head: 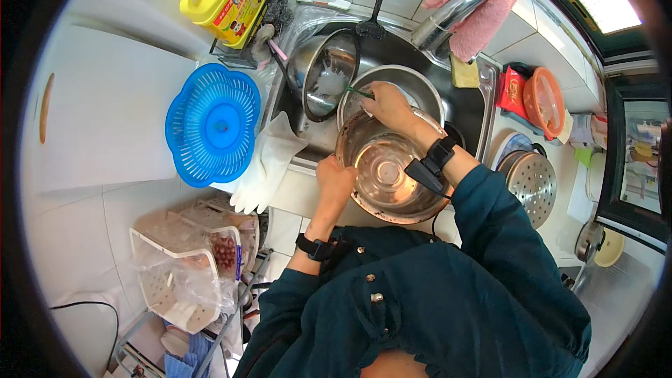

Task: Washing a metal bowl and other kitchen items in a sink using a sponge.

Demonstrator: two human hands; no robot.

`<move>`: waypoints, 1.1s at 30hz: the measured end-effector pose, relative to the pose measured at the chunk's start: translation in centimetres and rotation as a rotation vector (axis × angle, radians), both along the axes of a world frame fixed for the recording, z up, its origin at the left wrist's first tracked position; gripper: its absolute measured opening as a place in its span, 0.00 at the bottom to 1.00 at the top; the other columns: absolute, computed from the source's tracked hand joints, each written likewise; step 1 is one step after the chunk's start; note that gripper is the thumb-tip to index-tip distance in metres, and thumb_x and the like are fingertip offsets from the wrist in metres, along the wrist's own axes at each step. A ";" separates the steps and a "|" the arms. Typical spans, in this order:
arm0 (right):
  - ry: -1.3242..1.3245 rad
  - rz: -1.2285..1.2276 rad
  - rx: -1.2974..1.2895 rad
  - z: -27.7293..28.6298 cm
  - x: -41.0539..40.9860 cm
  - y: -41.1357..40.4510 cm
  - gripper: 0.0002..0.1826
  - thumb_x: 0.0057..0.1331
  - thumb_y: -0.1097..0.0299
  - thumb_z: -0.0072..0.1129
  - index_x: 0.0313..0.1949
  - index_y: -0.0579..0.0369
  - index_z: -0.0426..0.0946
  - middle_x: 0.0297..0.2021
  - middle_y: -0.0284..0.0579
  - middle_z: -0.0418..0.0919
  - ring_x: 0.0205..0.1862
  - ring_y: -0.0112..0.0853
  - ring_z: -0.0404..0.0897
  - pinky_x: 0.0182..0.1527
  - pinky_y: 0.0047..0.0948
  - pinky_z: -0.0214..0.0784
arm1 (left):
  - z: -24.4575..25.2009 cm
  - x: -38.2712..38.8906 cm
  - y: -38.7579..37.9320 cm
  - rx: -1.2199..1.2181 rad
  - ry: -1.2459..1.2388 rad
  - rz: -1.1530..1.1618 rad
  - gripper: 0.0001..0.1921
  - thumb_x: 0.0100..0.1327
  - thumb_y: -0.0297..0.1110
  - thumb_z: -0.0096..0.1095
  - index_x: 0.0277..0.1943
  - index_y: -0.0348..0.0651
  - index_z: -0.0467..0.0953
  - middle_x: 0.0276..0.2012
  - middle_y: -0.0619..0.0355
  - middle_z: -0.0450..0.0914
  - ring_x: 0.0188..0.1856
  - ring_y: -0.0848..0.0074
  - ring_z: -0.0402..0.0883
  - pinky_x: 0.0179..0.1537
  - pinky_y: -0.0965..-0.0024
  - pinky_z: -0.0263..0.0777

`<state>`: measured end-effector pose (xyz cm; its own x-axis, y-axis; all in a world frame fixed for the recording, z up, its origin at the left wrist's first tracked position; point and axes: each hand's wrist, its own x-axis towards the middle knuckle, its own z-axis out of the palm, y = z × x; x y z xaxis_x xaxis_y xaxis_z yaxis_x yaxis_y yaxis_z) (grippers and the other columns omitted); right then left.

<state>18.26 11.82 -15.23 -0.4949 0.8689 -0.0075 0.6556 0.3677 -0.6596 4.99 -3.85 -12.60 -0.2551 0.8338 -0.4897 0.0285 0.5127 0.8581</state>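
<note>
My left hand [336,178] grips the left rim of a large metal basin [388,168], which is tilted over the sink's front edge and has dark stains along its rim. At the basin's far rim, my right hand [387,102] holds a thin green item [360,92], too small to identify surely. Partly hidden behind the basin, a round steel bowl [415,74] sits in the sink [401,44]. To its left a steel pot [332,74] leans on its side with whitish suds inside. A long-handled black brush [371,26] rests at the sink's back.
Left of the sink are a blue plastic colander [212,126], white rubber gloves [270,163] and a yellow jug [226,2]. The faucet [446,18], draped with a pink towel [485,5], overhangs the back. An orange basket [543,102] and perforated steamer tray [531,186] stand right.
</note>
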 end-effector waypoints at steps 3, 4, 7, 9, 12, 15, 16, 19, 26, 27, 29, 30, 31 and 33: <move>-0.046 0.052 0.023 1.2 -1.1 -1.4 0.16 0.56 0.62 0.55 0.34 0.66 0.76 0.34 0.65 0.77 0.38 0.57 0.77 0.44 0.50 0.69 | -0.3 -0.1 -0.2 0.022 -0.067 0.037 0.09 0.47 0.17 0.52 0.32 0.27 0.77 0.27 0.58 0.78 0.26 0.80 0.73 0.27 0.76 0.65; 0.030 0.113 -0.010 0.5 -1.3 -1.7 0.15 0.56 0.63 0.55 0.34 0.66 0.77 0.33 0.64 0.77 0.38 0.57 0.77 0.43 0.50 0.70 | -0.7 -0.2 -0.3 0.038 -0.104 0.051 0.09 0.47 0.17 0.52 0.33 0.27 0.77 0.27 0.58 0.79 0.26 0.80 0.73 0.27 0.77 0.66; -0.026 0.138 -0.072 1.5 -1.4 -0.5 0.14 0.55 0.64 0.56 0.33 0.65 0.78 0.33 0.63 0.78 0.38 0.56 0.78 0.40 0.50 0.71 | -1.1 -0.1 -0.4 0.035 -0.095 0.055 0.10 0.46 0.16 0.52 0.33 0.27 0.77 0.29 0.58 0.79 0.27 0.80 0.75 0.29 0.77 0.67; -0.143 0.044 -0.170 2.5 -1.3 0.1 0.14 0.55 0.63 0.56 0.33 0.63 0.78 0.33 0.62 0.78 0.38 0.56 0.78 0.40 0.50 0.70 | -2.0 -0.4 -0.7 0.028 -0.041 0.039 0.10 0.46 0.16 0.52 0.33 0.27 0.77 0.29 0.58 0.79 0.28 0.80 0.75 0.30 0.77 0.67; -0.034 0.196 0.031 0.7 -2.1 -2.0 0.14 0.55 0.63 0.56 0.33 0.63 0.78 0.34 0.61 0.79 0.38 0.55 0.78 0.40 0.49 0.71 | -2.1 -0.6 -0.7 0.008 -0.010 0.001 0.10 0.46 0.16 0.52 0.33 0.27 0.77 0.29 0.58 0.79 0.29 0.79 0.75 0.31 0.76 0.68; 0.046 0.210 -0.012 0.7 -1.8 -1.0 0.15 0.54 0.62 0.56 0.32 0.63 0.78 0.33 0.60 0.79 0.38 0.55 0.78 0.41 0.49 0.71 | -1.7 -0.2 -0.4 -0.010 -0.019 0.008 0.09 0.46 0.16 0.52 0.32 0.27 0.76 0.29 0.58 0.79 0.29 0.79 0.75 0.31 0.76 0.68; -0.028 0.187 -0.024 1.2 -1.8 -0.5 0.15 0.54 0.62 0.56 0.32 0.63 0.78 0.33 0.61 0.79 0.39 0.55 0.78 0.41 0.49 0.71 | -1.7 -0.2 -0.4 -0.013 -0.010 0.029 0.09 0.46 0.16 0.52 0.32 0.27 0.76 0.29 0.58 0.79 0.29 0.79 0.74 0.31 0.76 0.68; -0.063 0.181 -0.083 1.3 -2.7 -1.5 0.14 0.55 0.62 0.56 0.30 0.63 0.78 0.33 0.62 0.78 0.38 0.55 0.78 0.42 0.48 0.71 | -2.9 -0.9 -0.8 -0.015 0.135 -0.040 0.08 0.46 0.17 0.53 0.31 0.28 0.76 0.27 0.58 0.79 0.28 0.79 0.74 0.29 0.75 0.67; -0.047 0.201 -0.028 1.7 -2.6 -1.8 0.15 0.54 0.62 0.56 0.30 0.65 0.76 0.30 0.61 0.78 0.35 0.56 0.78 0.40 0.49 0.71 | -1.2 -0.3 -0.4 0.001 0.093 -0.021 0.08 0.45 0.18 0.53 0.31 0.27 0.77 0.26 0.58 0.79 0.28 0.80 0.74 0.30 0.75 0.68; -0.046 0.201 -0.031 1.6 -2.7 -2.1 0.15 0.54 0.62 0.56 0.30 0.65 0.76 0.30 0.61 0.78 0.35 0.56 0.78 0.40 0.49 0.71 | -1.3 -0.5 -0.5 0.006 0.083 -0.038 0.09 0.46 0.18 0.53 0.31 0.27 0.77 0.27 0.58 0.79 0.28 0.79 0.74 0.30 0.75 0.68; 0.096 0.241 0.021 1.2 -2.7 -2.6 0.15 0.54 0.62 0.56 0.31 0.64 0.76 0.31 0.60 0.78 0.36 0.55 0.78 0.40 0.49 0.71 | -1.6 -0.6 -0.9 0.007 0.074 -0.055 0.09 0.46 0.18 0.53 0.32 0.27 0.77 0.27 0.58 0.79 0.28 0.79 0.74 0.31 0.75 0.68; 0.096 0.239 0.025 1.2 -2.7 -2.3 0.15 0.54 0.62 0.56 0.31 0.64 0.76 0.31 0.60 0.78 0.36 0.55 0.78 0.40 0.49 0.71 | -1.9 -0.3 -0.8 0.028 0.050 -0.027 0.09 0.46 0.18 0.53 0.32 0.27 0.77 0.27 0.58 0.79 0.28 0.79 0.74 0.30 0.74 0.68; 0.045 0.219 0.018 1.1 -2.7 -1.9 0.15 0.54 0.62 0.57 0.31 0.64 0.77 0.32 0.60 0.78 0.37 0.55 0.78 0.41 0.48 0.71 | -2.2 -0.2 -0.7 0.049 0.026 0.000 0.09 0.47 0.18 0.53 0.32 0.27 0.77 0.27 0.58 0.79 0.27 0.79 0.74 0.30 0.74 0.68; -0.057 0.180 -0.003 1.3 -2.8 -1.3 0.15 0.55 0.62 0.57 0.32 0.63 0.77 0.34 0.60 0.78 0.40 0.53 0.78 0.42 0.48 0.71 | -2.6 -0.4 -0.9 0.063 0.040 0.002 0.08 0.47 0.18 0.53 0.32 0.27 0.76 0.26 0.58 0.78 0.27 0.79 0.73 0.29 0.74 0.68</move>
<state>15.51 10.49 -13.91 -0.6411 0.7663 -0.0420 0.6156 0.4807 -0.6245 4.56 -4.73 -15.17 -0.2747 0.8623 -0.4255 0.0625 0.4575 0.8870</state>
